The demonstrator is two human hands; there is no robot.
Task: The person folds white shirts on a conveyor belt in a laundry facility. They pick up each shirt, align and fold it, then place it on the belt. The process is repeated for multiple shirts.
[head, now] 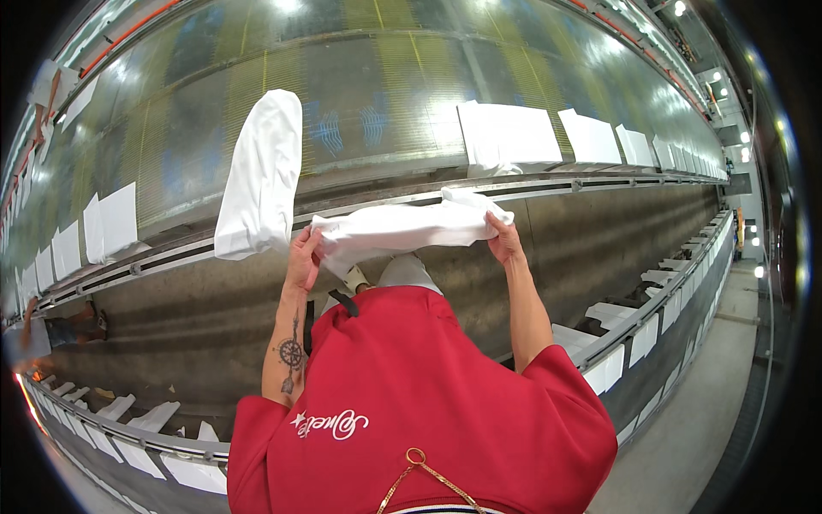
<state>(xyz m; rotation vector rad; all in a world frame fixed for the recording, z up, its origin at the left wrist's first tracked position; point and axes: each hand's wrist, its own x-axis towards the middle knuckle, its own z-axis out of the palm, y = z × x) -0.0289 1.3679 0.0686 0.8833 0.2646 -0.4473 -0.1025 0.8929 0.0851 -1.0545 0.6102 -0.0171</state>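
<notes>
A white fabric piece [398,226] is stretched lengthwise between my two hands, just in front of the table's near rail. My left hand [305,257] grips its left end, where a thin part hangs down. My right hand [504,239] pinches the right end, and a fold stands up beside it. Left of it, a second white fabric piece [263,173], narrow with a rounded far end, lies from the long printing table [340,77] over the rail, its near end close to my left hand.
White sheets with fabric [510,135] line the table edge on the right, and more [115,221] on the left. A metal rail [546,187] runs along the table. Behind me stands another row of white pieces [603,369]. A person [58,331] is at the far left.
</notes>
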